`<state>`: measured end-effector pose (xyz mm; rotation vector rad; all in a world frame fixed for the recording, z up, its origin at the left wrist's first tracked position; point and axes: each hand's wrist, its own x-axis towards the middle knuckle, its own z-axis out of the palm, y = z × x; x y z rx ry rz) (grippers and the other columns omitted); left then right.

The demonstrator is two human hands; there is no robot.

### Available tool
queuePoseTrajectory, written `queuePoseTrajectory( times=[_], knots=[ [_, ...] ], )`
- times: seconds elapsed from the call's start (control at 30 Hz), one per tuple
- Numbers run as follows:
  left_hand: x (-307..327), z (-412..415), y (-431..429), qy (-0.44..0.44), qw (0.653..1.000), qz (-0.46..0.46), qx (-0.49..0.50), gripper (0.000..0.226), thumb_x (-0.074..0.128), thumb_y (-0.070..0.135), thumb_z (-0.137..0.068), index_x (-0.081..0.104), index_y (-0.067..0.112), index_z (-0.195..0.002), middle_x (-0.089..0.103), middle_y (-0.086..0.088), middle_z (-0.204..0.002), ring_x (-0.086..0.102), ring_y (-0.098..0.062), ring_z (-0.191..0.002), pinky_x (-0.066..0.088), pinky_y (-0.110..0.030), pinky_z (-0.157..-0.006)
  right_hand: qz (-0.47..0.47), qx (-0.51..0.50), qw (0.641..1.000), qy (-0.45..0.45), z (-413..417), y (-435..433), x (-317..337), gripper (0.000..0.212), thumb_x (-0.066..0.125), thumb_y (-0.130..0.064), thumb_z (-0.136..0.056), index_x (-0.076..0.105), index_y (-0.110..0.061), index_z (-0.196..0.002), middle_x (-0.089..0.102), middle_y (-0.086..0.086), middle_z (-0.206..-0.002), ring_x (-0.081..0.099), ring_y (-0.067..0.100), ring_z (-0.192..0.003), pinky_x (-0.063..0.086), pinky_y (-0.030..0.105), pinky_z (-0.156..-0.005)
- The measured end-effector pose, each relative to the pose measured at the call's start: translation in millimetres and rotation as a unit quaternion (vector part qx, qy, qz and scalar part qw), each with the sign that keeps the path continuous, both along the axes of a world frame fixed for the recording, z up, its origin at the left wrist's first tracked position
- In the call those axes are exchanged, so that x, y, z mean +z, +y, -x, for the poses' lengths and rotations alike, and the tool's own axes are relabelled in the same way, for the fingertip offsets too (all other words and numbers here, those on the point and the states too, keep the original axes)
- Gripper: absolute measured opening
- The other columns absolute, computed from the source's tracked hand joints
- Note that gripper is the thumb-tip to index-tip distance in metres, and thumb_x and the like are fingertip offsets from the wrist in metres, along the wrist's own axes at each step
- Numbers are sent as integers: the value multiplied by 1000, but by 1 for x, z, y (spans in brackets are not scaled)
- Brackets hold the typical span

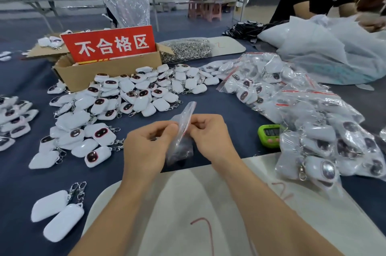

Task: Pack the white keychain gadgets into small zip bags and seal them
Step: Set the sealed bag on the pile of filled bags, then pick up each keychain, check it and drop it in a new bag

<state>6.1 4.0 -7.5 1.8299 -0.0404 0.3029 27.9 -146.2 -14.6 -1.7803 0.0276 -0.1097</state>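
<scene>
clear plastic zip bag (181, 136) with a red seal strip, held upright above the navy worktop (219, 107). left hand (146, 147) and right hand (211, 136) each pinch its upper part from opposite sides. its contents are blurred. loose white keychain gadgets (129, 97) lie heaped beyond. bagged gadgets (302, 113) lie to the right, beside a green timer (269, 135).

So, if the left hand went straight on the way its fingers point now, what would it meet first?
The left hand points rightward into the small zip bag it pinches; just beyond that, probably the fingertips of the right hand, though depth is unclear.
</scene>
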Motion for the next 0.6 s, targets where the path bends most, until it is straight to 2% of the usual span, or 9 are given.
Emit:
queuePoseTrajectory(
  times=[0.07,0.13,0.17,0.23,0.3,0.37,0.47,0.53,0.6],
  knots=[
    [0,0,3,13,1000,-8,-21,16,79,32,-81,80,46,-90,78,16,-83,73,-5,-80,54,-24,-76,2,10,1000,-8,3,-2,2,24,66,-10,-92,83,-26,-85,79,-6,-79,77,14,-82,63,36,-78],
    [0,-1,2,20,999,-11,-31,23,85,24,-78,80,45,-87,78,12,-79,73,-9,-73,56,-29,-74,8,13,1000,-8,6,-2,4,16,69,-13,-89,81,-21,-82,78,1,-75,73,19,-74,63,47,-74],
    [-1,-2,2,22,999,-18,-28,26,86,19,-78,80,44,-83,77,11,-76,73,-10,-71,57,-31,-73,15,8,1000,-8,7,-1,4,14,70,-15,-88,80,-20,-81,77,0,-74,72,18,-71,62,46,-71],
    [-4,-4,1,18,1000,-25,4,30,83,15,-81,78,44,-78,76,12,-74,71,-10,-68,58,-33,-71,57,-44,997,-16,8,2,3,13,71,-23,-88,77,-23,-77,74,-9,-68,68,7,-62,57,29,-61],
    [-6,-6,2,-2,998,-30,55,30,80,18,-84,75,47,-78,74,17,-74,68,-3,-66,54,-27,-68,57,-86,994,-25,9,3,7,26,69,-39,-88,73,-20,-71,71,-11,-63,59,2,-55,49,19,-59],
    [-6,-6,5,-25,996,-40,80,27,77,21,-86,74,47,-79,73,20,-75,67,-2,-69,48,-22,-66,-15,-22,1000,-12,10,5,11,34,64,-47,-88,73,-18,-72,72,-6,-67,61,3,-61,55,28,-67],
    [-8,-6,4,-33,996,-59,67,25,73,21,-89,73,45,-82,73,20,-76,66,-4,-71,45,-24,-66,-2,41,999,-26,12,10,11,22,67,-27,-90,74,-18,-71,70,1,-65,58,8,-61,57,43,-70],
    [-8,-6,3,-38,995,-65,73,21,71,23,-90,72,43,-83,71,20,-74,62,-6,-67,43,-26,-65,-9,29,999,-31,10,8,9,20,72,-24,-87,75,-19,-68,69,2,-61,57,9,-56,54,36,-62],
    [-8,-6,5,-49,992,-60,103,19,68,25,-91,69,42,-83,69,20,-76,58,-8,-67,43,-27,-66,-42,10,999,-21,9,4,11,20,79,-30,-82,75,-20,-65,69,7,-61,55,10,-53,49,28,-60]
  ],
)
